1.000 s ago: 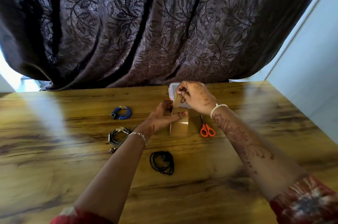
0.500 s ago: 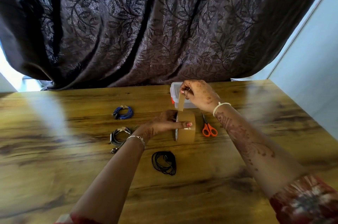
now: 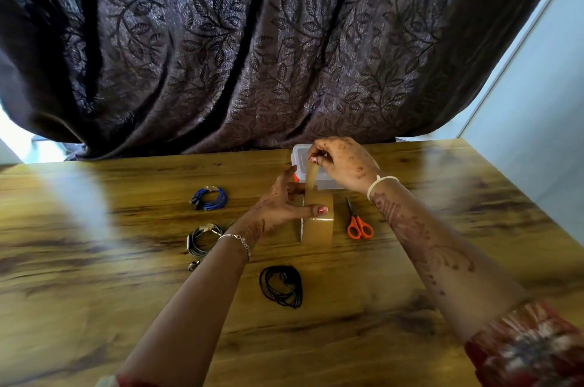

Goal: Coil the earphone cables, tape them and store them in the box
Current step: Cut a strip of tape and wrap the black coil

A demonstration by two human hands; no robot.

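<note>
step in hand: drawing a length of tape off the roll, judged to be for the black coil, which shows no tape.
left hand (image 3: 284,206): grips the tape roll (image 3: 317,225), thumb laid across its outer band, fingers on the far side.
right hand (image 3: 343,162): pinches the free end of the tape strip (image 3: 311,174) and holds it up above the roll, over the box.
tape roll: brown, standing on edge on the desk (image 3: 94,291), just left of the scissors.
black earphone coil (image 3: 281,285): loose loops, lying near the person, apart from both hands.
blue earphone coil (image 3: 210,198): left of the roll, a tan tab at its top, likely tape.
grey earphone coil (image 3: 202,238): below the blue one, a similar tab, one earbud trailing out.
box (image 3: 298,154): clear plastic, at the far edge of the desk, partly hidden by the right hand; contents cannot be told.
scissors (image 3: 358,224): orange handles, lying untouched, blades pointing away.
next move calls for: freeing one hand for the scissors while the strip stays taut, then cutting without the tape folding on itself.
change from a second ago: roll shows narrower, turned more edge-on; left thumb sits lower on the band; coils, scissors and box lie as before.
</note>
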